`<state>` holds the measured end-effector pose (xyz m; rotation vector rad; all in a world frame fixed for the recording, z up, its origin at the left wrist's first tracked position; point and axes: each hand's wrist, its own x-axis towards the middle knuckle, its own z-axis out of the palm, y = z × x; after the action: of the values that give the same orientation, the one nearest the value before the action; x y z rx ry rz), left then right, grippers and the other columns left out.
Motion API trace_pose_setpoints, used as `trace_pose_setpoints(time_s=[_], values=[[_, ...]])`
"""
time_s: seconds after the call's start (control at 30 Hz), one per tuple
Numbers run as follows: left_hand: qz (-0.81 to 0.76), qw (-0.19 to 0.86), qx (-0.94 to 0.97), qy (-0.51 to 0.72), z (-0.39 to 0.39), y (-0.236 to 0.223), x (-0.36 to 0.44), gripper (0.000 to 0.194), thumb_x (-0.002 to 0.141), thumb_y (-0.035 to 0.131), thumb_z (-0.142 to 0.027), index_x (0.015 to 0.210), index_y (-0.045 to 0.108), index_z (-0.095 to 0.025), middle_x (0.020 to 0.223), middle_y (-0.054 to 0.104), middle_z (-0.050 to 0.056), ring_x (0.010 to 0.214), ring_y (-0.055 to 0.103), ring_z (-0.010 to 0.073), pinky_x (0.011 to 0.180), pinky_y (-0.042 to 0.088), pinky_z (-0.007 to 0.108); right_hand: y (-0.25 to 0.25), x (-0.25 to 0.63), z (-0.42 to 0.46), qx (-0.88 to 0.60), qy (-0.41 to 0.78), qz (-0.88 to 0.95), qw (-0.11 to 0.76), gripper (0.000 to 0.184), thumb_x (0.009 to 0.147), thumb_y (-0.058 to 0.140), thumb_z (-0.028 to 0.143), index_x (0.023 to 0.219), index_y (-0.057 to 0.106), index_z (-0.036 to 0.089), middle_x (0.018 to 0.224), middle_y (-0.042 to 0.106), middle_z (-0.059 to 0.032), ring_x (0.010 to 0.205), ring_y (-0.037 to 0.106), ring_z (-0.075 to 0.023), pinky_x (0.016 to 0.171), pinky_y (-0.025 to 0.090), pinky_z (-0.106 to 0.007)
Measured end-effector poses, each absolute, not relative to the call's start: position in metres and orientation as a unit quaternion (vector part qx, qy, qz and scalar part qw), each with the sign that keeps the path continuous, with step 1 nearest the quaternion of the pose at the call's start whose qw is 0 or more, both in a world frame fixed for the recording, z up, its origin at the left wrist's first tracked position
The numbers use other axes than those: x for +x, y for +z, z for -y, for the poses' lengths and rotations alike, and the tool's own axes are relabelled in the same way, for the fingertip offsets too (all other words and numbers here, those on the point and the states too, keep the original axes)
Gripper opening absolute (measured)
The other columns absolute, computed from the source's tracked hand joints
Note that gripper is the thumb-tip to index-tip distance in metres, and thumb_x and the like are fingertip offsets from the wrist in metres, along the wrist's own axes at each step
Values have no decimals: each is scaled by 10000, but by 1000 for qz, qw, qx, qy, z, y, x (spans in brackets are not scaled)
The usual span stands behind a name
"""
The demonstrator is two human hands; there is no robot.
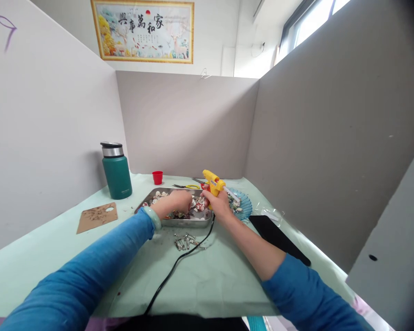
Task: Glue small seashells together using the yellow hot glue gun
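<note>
My right hand (219,203) is wrapped round the handle of a yellow hot glue gun (212,181), its nozzle tilted up and to the left. A whitish glue stick (232,195) sticks out of its back. My left hand (181,202) reaches down into a metal tray (189,223) of small shells and pebble-like pieces (198,203). The fingers of that hand are curled together, and what they hold, if anything, is hidden. A black cord (174,266) runs from the glue gun down over the table's front edge.
Metal clips (184,242) lie before the tray. A brown card (97,218) and green bottle (116,174) stand left. Behind are a red cup (157,178) and yellow-handled scissors (192,187). A blue plate (246,207) and black flat object (279,239) lie right. Partitions surround the table.
</note>
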<state>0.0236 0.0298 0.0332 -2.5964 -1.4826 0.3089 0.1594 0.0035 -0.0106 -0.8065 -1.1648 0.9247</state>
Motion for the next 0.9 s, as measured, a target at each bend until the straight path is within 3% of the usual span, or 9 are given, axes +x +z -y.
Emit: trace_pose_setpoints(time_s=[0.17, 0.37, 0.5, 0.6, 0.77, 0.9], values=[[524, 82, -845, 69, -28, 21, 27, 207, 689, 615, -215, 849, 699, -114, 882, 687, 171, 795, 641, 270, 713, 481, 332, -12, 158, -3, -357, 414, 517, 659, 223, 659, 616, 256, 861, 539, 200, 648, 584, 33, 392, 456, -76, 378, 382, -215], [536, 62, -841, 22, -38, 24, 5, 251, 680, 601, -269, 905, 700, -223, 908, 701, 75, 801, 633, 212, 680, 470, 255, -14, 157, -4, -355, 408, 529, 654, 205, 667, 608, 253, 853, 536, 204, 639, 583, 37, 369, 446, -67, 363, 377, -206], [541, 68, -838, 35, -35, 30, -1, 278, 639, 625, -244, 904, 708, -236, 904, 700, 79, 809, 632, 225, 676, 466, 261, -15, 157, -3, -361, 409, 530, 649, 219, 661, 610, 255, 859, 536, 200, 640, 586, 39, 375, 448, -62, 371, 381, -198], [511, 75, -856, 23, -27, 30, 11, 293, 692, 581, -235, 959, 700, -254, 930, 695, 84, 814, 636, 230, 693, 467, 284, -15, 157, -2, -359, 417, 530, 645, 224, 655, 606, 252, 858, 535, 188, 631, 584, 42, 376, 448, -60, 374, 386, -194], [502, 96, -858, 58, -26, 18, 34, 182, 677, 618, -207, 808, 694, -107, 814, 683, 155, 741, 638, 253, 665, 469, 302, -15, 156, -3, -353, 415, 535, 646, 234, 636, 602, 255, 847, 535, 178, 603, 575, 50, 364, 440, -61, 362, 386, -192], [496, 93, -862, 49, -32, 13, 30, 196, 683, 574, -190, 819, 698, -121, 832, 692, 144, 727, 635, 240, 627, 456, 285, -14, 156, -3, -360, 418, 532, 643, 231, 640, 596, 249, 851, 534, 180, 600, 574, 51, 366, 443, -63, 367, 385, -194]])
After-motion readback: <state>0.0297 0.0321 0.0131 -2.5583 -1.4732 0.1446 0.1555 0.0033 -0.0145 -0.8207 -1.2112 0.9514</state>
